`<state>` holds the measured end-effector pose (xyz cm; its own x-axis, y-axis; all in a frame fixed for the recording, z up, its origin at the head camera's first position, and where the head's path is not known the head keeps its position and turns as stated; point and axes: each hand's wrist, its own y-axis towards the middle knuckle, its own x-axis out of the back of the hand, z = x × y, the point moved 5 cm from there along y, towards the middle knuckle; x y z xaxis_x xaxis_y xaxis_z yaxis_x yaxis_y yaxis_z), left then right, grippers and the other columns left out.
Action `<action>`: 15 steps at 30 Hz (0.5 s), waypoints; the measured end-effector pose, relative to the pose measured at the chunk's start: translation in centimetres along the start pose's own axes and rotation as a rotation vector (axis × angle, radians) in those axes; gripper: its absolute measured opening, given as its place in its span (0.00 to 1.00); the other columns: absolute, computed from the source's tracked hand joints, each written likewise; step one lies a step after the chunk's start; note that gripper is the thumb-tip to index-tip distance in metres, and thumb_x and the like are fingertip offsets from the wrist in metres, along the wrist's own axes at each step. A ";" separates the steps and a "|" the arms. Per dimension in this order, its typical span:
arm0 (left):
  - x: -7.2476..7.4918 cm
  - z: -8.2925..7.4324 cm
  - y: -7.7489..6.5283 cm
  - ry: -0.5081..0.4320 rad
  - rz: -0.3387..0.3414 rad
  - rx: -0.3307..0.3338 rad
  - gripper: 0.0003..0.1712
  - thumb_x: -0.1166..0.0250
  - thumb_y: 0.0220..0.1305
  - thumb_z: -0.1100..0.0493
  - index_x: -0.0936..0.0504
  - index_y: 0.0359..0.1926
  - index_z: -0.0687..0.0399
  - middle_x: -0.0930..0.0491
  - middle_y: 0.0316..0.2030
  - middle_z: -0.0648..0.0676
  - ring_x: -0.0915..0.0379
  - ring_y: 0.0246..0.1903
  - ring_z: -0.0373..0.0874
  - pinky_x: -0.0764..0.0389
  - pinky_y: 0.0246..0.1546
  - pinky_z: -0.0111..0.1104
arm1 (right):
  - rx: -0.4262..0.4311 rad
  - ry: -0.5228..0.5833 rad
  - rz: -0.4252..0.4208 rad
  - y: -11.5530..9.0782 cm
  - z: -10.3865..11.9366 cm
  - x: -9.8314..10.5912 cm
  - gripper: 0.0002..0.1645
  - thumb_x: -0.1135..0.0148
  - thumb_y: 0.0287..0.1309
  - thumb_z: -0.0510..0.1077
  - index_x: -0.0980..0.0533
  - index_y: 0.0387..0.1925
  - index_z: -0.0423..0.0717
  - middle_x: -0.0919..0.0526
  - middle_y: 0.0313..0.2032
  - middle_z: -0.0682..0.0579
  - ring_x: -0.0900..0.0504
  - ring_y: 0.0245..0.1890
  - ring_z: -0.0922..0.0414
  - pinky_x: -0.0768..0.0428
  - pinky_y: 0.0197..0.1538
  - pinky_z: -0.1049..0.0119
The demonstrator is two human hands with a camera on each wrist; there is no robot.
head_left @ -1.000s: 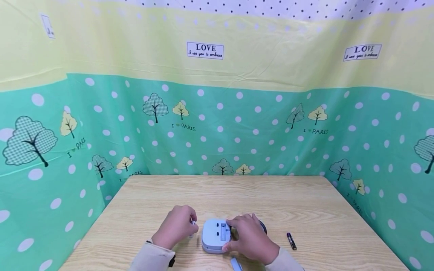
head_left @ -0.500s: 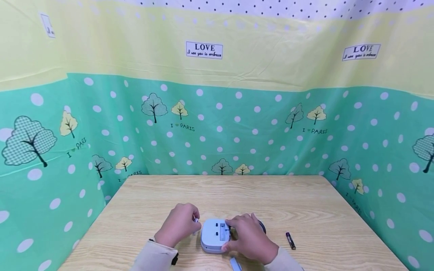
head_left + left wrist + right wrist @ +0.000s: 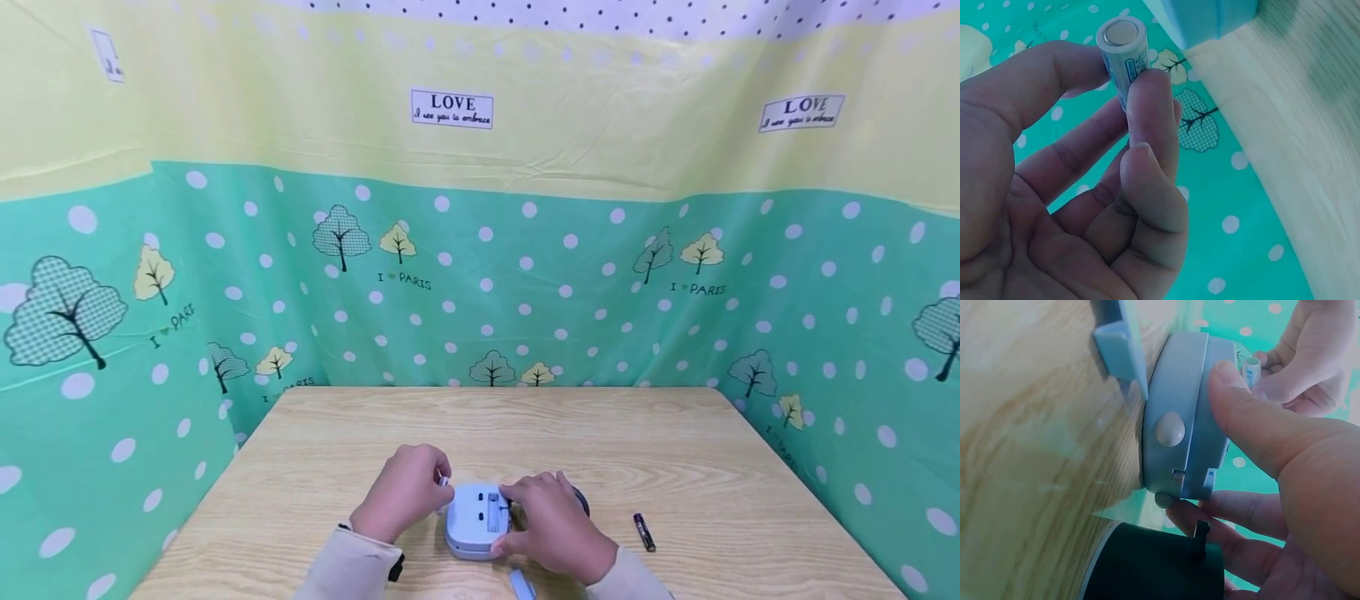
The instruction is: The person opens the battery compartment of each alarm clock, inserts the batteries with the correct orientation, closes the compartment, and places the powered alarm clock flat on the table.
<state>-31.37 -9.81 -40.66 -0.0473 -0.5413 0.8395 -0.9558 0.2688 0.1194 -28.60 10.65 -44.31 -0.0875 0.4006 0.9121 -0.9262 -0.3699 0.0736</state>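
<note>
My left hand (image 3: pixel 408 493) pinches a white battery (image 3: pixel 1125 56) between thumb and fingers, its flat end facing up in the left wrist view. It is just left of a light-blue rounded-square device (image 3: pixel 468 523), which lies with its battery compartment (image 3: pixel 493 512) uncovered and facing up. Two small dark slots sit beside that compartment. My right hand (image 3: pixel 555 525) grips the device's right side, thumb on the near edge and fingers on the far one. In the right wrist view the battery shows close beyond the device (image 3: pixel 1175 394), which has a rounded knob on its side.
A small light-blue cover piece (image 3: pixel 522 585) lies near the table's front edge. A dark battery (image 3: pixel 644 533) lies to the right on the wooden table (image 3: pixel 570 433). A black cylinder (image 3: pixel 1154 565) stands by my right hand. Patterned curtains (image 3: pixel 487 275) surround the table.
My left hand has moved right and slightly away from me with the battery, closing on the device. My right hand and the device have stayed in place.
</note>
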 end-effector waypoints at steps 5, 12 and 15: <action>-0.1 -0.6 0.2 -0.006 0.007 -0.010 0.05 0.27 0.53 0.63 0.14 0.33 0.54 0.21 0.25 0.46 0.27 0.25 0.40 0.24 0.25 0.31 | -0.004 -0.002 -0.006 0.1 -0.1 0.0 0.54 0.24 0.35 0.75 0.18 0.62 0.50 0.13 0.56 0.52 0.21 0.56 0.49 0.43 0.68 0.22; -0.4 -1.4 0.3 -0.001 -0.007 -0.031 0.05 0.27 0.54 0.63 0.13 0.33 0.54 0.21 0.25 0.45 0.27 0.25 0.39 0.24 0.25 0.30 | -0.002 -0.006 -0.015 0.0 0.0 0.0 0.53 0.24 0.36 0.75 0.18 0.62 0.50 0.13 0.56 0.52 0.22 0.56 0.49 0.44 0.68 0.22; -0.6 -1.7 0.3 0.004 -0.016 -0.037 0.05 0.27 0.54 0.62 0.13 0.34 0.54 0.21 0.25 0.45 0.27 0.25 0.39 0.24 0.25 0.30 | 0.002 -0.008 -0.019 0.0 0.0 0.0 0.53 0.24 0.36 0.75 0.18 0.61 0.50 0.13 0.56 0.52 0.21 0.56 0.48 0.43 0.67 0.22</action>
<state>-31.17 -8.05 -40.21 -0.0307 -0.5427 0.8394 -0.9451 0.2890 0.1523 -28.60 10.64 -44.32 -0.0669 0.4008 0.9137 -0.9268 -0.3641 0.0918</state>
